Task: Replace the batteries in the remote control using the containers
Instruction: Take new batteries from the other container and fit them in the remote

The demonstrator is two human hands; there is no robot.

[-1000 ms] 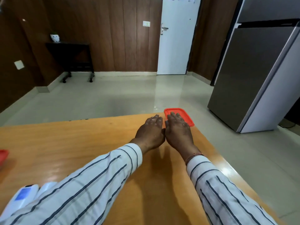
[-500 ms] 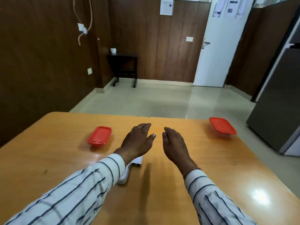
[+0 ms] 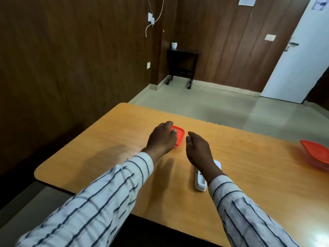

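L container (image 3: 180, 135) half under hand | R container (image 3: 315, 154) cut off | remote (image 3: 200, 182) partly hidden

glossy wood table (image 3: 110, 139); red plastic container (image 3: 179, 135); striped cloth sleeve (image 3: 99, 198).

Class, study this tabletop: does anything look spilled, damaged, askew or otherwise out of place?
Nothing stands out. Both red-lidded containers, one under the left hand at and one near the table's right edge, sit lidded and flat. The white remote lies flat, partly hidden beneath the right hand. No spills or damage show.
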